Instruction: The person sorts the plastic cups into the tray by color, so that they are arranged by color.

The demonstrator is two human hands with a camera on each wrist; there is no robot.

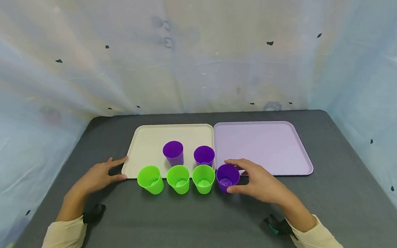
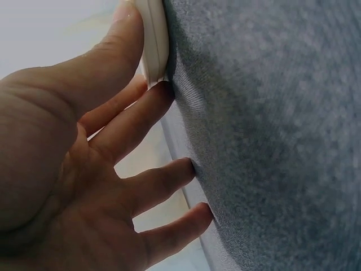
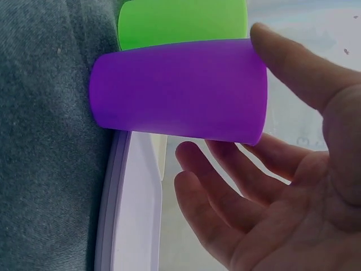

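My right hand [image 1: 261, 183] is around a purple cup [image 1: 224, 184], thumb at the near side of its rim and index finger along the far side. In the right wrist view that purple cup [image 3: 180, 93] stands upright on the table, and the lower fingers are spread away from it. My left hand [image 1: 96, 174] touches the left edge of a cream tray [image 1: 150, 136] with thumb and index finger, fingers fairly straight. In the left wrist view other fingertips [image 2: 200, 214] rest on the cloth. Three green cups, including one [image 1: 155, 186] at left, line the tray's front edge.
Two more purple cups, one at left [image 1: 176, 160] and one at right [image 1: 204, 163], stand on the cream tray. A lilac tray [image 1: 258, 143] adjoins it on the right. Dark grey cloth [image 1: 185, 229] covers the table, with pale curtains [image 1: 202, 56] behind.
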